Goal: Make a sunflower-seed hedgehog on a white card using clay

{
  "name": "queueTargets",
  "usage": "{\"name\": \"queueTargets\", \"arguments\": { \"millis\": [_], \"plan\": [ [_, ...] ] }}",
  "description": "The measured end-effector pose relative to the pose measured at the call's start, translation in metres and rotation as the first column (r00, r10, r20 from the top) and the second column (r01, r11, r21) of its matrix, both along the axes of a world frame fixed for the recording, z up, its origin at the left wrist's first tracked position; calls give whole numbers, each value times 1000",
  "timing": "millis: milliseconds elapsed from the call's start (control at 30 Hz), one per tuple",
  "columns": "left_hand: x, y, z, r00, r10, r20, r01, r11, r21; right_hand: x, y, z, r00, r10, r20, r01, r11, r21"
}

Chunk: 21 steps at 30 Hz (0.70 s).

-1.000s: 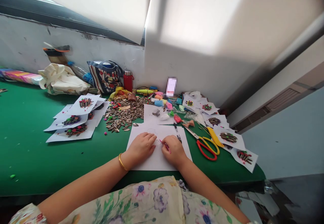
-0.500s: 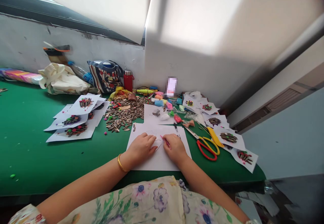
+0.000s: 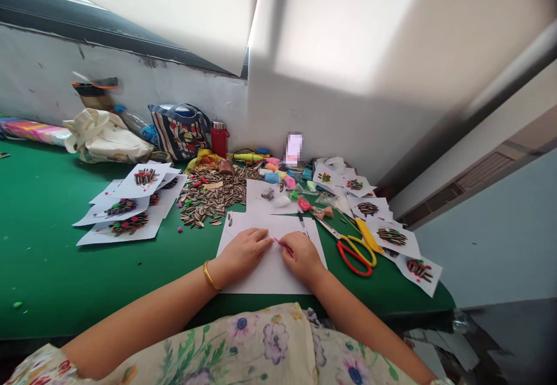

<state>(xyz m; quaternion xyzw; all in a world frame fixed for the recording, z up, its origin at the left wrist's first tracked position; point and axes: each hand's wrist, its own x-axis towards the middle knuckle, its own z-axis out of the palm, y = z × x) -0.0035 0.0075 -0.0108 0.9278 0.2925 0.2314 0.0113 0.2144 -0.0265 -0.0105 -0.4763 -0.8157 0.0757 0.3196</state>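
Observation:
A white sheet of paper (image 3: 261,283) lies in front of me on the green table. Over its middle my left hand (image 3: 246,252) rests with its fingers drawn together, the tips close to the other hand; whatever they pinch is too small to make out. My right hand (image 3: 301,257) is closed around a thin pink stick (image 3: 275,240), whose tip points at the left fingertips. Faint lines on the paper are partly hidden by my hands. A black pen (image 3: 303,222) lies beyond my right hand, and sunflower seeds (image 3: 230,219) sit at the sheet's upper left corner.
Ahead is a heap of sunflower seeds (image 3: 221,196), beside a second paper (image 3: 256,202) and bags of coloured clay (image 3: 274,177). Scissors (image 3: 354,257) lie to the right. Sheets with seed pictures stand in piles left (image 3: 100,234) and right (image 3: 398,240). A red flask (image 3: 219,140) is behind.
My left fingers have come closer to the pink stick in my right hand and now meet near its tip. The right hand has shifted only slightly.

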Motion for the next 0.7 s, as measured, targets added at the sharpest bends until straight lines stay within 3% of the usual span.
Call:
{"name": "queueTargets", "arguments": {
  "millis": [300,700],
  "plan": [
    [3,-1,7,999,-5,-49,5,1000,3,-5,2,-4,993,-66,-95,67,998,3],
    [8,-3,12,999,11,-53,-11,1000,-9,-3,5,-4,995,-27,-92,24,999,-34]
  ]
}}
